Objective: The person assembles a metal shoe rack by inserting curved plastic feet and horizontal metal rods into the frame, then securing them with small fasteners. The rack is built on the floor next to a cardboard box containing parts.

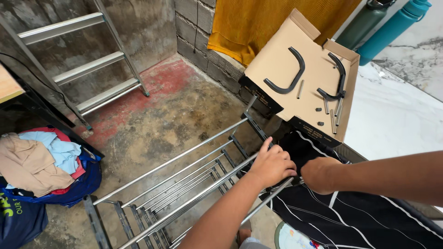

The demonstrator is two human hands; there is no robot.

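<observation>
A metal rack (175,184) of several long silver rods and black end frames lies tilted over the concrete floor. My left hand (273,163) is closed over one of the upper rods near its right end, the index finger stretched along it. My right hand (320,175) is curled into a fist just to the right, at the end of the same rod (272,197); what sits inside the fist is hidden. Both hands hover over a black cloth with white stripes (350,212).
An opened cardboard box (281,60) holds curved black brackets (288,76), short metal pins and small black caps. An aluminium ladder (87,69) leans at the left. Clothes (37,161) lie piled on a blue bag. A yellow towel (258,23) and two bottles (383,23) are at the back.
</observation>
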